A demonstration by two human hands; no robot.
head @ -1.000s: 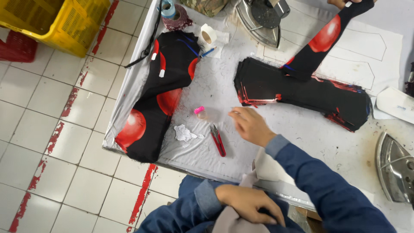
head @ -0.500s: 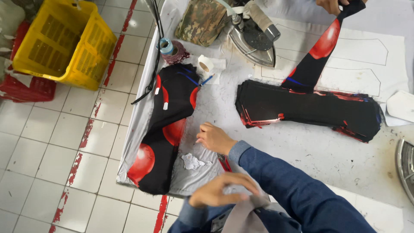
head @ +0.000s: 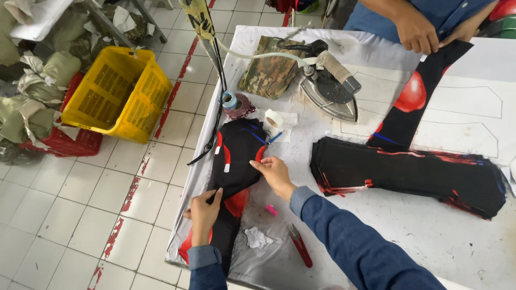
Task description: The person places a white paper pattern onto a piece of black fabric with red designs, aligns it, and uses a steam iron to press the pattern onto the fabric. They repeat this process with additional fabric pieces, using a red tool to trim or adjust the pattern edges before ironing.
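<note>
A stack of black fabric pieces with red prints (head: 236, 156) lies along the left edge of the white padded table (head: 408, 236). My left hand (head: 204, 212) pinches the near part of that stack's top piece. My right hand (head: 275, 174) rests flat on the stack's right side, fingers pointing left. A pink chalk piece (head: 271, 210), a crumpled white scrap (head: 256, 237) and red thread snips (head: 300, 246) lie just in front of my right forearm.
A bigger pile of black and red pieces (head: 408, 174) lies to the right; another person's hands (head: 416, 32) hold up a strip from it. A steam iron (head: 330, 88), camouflage cloth (head: 271, 72), tape roll (head: 274, 119) and thread cone (head: 231, 102) sit behind. A yellow crate (head: 115, 96) stands on the tiled floor.
My right hand has moved from the snips up onto the left fabric stack. My left hand has come up from my lap and taken hold of the stack's top piece. The view shifted left.
</note>
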